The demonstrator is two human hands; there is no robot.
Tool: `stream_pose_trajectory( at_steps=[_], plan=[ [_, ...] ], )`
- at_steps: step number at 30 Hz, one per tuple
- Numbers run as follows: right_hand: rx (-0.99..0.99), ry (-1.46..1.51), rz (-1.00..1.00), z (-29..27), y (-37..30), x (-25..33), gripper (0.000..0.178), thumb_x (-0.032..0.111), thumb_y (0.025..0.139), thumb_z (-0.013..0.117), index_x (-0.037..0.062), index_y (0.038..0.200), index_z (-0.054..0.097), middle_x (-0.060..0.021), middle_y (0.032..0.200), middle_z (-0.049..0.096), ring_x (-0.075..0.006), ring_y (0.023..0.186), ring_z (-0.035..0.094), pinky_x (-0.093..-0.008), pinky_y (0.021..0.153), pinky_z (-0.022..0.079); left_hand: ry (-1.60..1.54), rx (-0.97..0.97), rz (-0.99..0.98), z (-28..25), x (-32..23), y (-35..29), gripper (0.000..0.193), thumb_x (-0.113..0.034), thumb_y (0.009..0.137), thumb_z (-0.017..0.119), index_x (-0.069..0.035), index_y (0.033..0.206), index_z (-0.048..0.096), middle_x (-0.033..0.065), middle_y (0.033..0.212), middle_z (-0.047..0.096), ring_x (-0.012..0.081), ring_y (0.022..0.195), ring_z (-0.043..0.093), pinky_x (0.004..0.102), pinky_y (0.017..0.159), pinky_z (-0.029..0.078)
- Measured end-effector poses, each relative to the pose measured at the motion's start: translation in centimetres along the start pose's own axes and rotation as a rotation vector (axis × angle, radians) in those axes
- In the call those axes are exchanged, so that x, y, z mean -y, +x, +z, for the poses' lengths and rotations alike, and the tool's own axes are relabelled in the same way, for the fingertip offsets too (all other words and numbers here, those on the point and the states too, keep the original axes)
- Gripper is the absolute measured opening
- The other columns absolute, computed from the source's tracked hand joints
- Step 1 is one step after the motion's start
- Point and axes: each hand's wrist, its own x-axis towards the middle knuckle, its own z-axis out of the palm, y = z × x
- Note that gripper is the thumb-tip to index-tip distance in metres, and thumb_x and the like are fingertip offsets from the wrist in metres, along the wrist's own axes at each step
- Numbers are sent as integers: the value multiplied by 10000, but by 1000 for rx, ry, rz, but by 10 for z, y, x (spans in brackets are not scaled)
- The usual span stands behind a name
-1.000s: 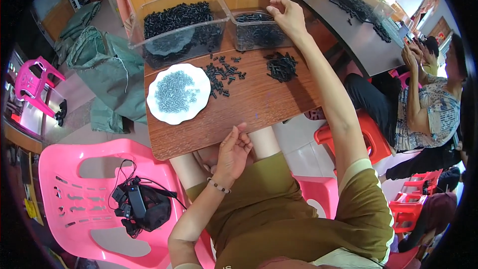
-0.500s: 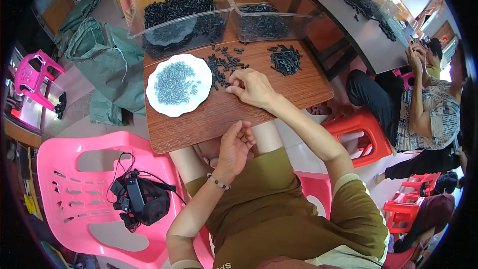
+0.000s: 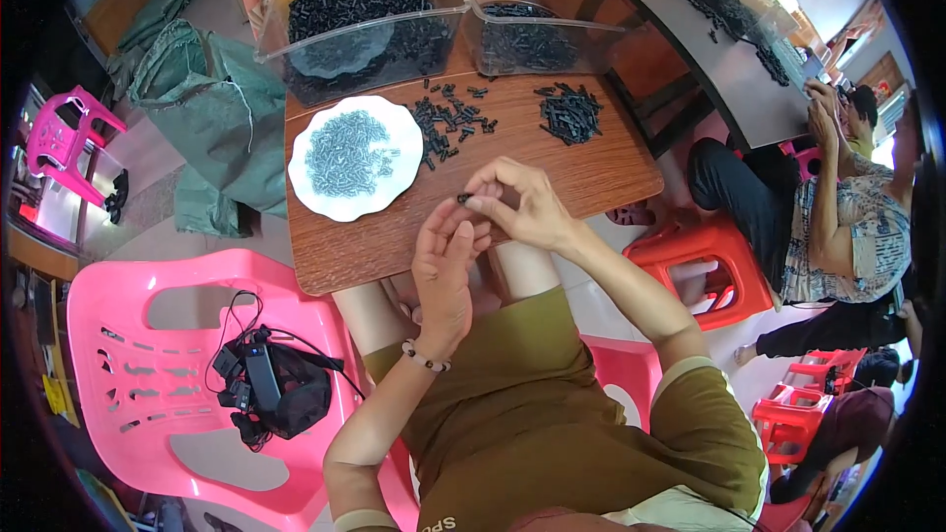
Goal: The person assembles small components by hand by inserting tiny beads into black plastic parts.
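Between thumb and forefinger my right hand pinches a small black tube-like piece over the near part of the brown tabletop. Just below it, my left hand is closed, its fingers curled toward the thumb; whatever they may hold is hidden. A white scalloped plate beside my hands carries many tiny clear pieces. Right of the plate lie scattered black pieces. A denser pile of longer black pieces sits at the table's right.
Two clear plastic bins of black pieces stand at the table's far edge. A pink chair with a black cable bundle is at my left, near green sacks. A seated person and a red stool are at right.
My right hand has come back from the scattered pieces toward me, with a black piece now visible in its pinch. My left hand has risen to meet it over the table's near edge.
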Motion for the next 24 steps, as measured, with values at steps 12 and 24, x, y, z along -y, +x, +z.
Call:
stream_pose_trajectory(
  at_steps=[12,24],
  plan=[
    [64,-208,-285,-5,7,22,138,78,807,667,18,930,649,-91,856,651,-180,746,616,-281,643,482,-99,-69,33,-15,1,6,264,-107,936,564,-3,1178,544,88,1089,624,164,914,638,289,818,539],
    [244,-480,-168,64,113,0,141,112,731,666,32,846,676,-140,748,667,-316,763,652,-412,684,497,-86,8,-129,-16,3,0,241,-191,959,535,-36,1141,565,33,890,628,105,743,611,242,666,519]
  ],
)
